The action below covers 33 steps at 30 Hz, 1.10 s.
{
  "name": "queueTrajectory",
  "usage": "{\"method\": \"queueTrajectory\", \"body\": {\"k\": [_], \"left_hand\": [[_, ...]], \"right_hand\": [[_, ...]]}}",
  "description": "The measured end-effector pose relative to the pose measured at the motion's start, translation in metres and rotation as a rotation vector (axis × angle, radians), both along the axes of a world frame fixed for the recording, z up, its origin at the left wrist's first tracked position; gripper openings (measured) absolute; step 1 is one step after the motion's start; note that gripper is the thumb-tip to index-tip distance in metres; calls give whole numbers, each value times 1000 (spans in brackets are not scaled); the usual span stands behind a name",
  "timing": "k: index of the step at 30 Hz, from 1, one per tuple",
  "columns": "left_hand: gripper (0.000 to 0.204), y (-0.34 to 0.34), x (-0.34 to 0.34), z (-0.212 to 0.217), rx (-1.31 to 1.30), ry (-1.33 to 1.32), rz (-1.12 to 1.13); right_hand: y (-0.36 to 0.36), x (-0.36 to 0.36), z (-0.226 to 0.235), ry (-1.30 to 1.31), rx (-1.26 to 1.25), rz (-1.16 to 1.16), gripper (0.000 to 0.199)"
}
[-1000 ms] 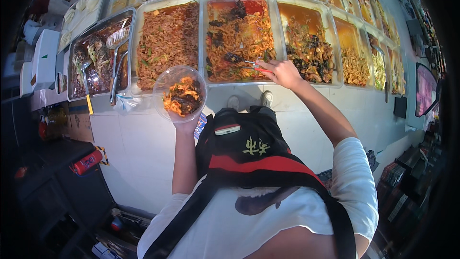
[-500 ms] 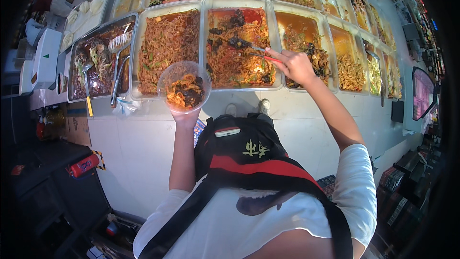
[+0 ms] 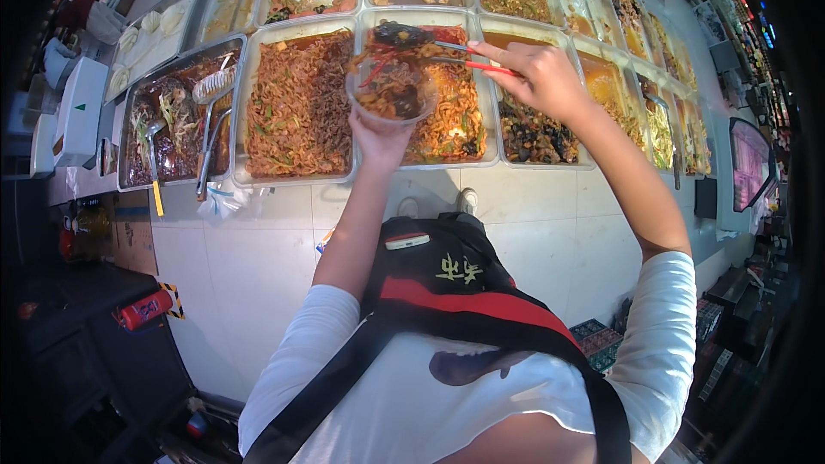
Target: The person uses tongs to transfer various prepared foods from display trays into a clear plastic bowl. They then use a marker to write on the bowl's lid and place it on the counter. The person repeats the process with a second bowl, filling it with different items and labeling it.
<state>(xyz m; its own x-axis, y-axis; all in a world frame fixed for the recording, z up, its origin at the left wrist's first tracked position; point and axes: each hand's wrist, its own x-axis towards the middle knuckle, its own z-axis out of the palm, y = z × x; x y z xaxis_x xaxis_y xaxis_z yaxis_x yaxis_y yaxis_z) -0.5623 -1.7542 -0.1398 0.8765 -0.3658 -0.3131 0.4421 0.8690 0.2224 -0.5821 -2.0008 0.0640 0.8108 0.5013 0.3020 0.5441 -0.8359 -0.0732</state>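
My left hand (image 3: 381, 136) is closed around the base of a clear round plastic tub (image 3: 427, 103), lifted over a tray (image 3: 483, 133) of reddish-orange noodle-like food. Orange strips and dark pieces of food (image 3: 397, 101) lie inside the tub. With my right hand (image 3: 541, 77) I grip metal tongs (image 3: 457, 46) with red handles. Their jaws reach left over the tub, and a clump of dark, fungus-like food (image 3: 400, 34) with reddish strips is at their tips, above the tub's rim. Part of the tray's contents is hidden behind the tub.
Several food trays stand in rows, among them a tray of shredded food (image 3: 296, 103) on the left and one of dark mixed pieces (image 3: 537, 131) on the right. Serving tongs (image 3: 206, 133) and a yellow-handled ladle (image 3: 155, 163) rest in the far-left tray. A fire extinguisher (image 3: 144, 309) is lower left.
My left hand has brought the tub up and right, over the middle tray. The tongs have lifted the dark clump from that tray, up and left to the tub.
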Motion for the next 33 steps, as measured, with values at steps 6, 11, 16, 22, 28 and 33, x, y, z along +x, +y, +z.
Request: {"method": "queueTrajectory", "body": {"k": [6,11,16,22,28,33], "left_hand": [[67,-18,11,28,-189,-59,50],[65,-11,6,37,-177,-137,82],[61,-9,-5,35,-133,-153,103],[66,-17,-9,28,-150,-140,53],[68,-19,-18,32,-283,-155,-13],[58,-8,-18,47,-305,-173,81]], "right_hand": [[18,-9,-12,220,32,-99,44],[19,-7,-15,376,44,-193,42],[33,-6,2,450,20,-292,39],[82,-11,44,352,-306,-207,29],[99,-12,93,262,-408,-125,37],[97,-26,125,290,-397,-188,38]]}}
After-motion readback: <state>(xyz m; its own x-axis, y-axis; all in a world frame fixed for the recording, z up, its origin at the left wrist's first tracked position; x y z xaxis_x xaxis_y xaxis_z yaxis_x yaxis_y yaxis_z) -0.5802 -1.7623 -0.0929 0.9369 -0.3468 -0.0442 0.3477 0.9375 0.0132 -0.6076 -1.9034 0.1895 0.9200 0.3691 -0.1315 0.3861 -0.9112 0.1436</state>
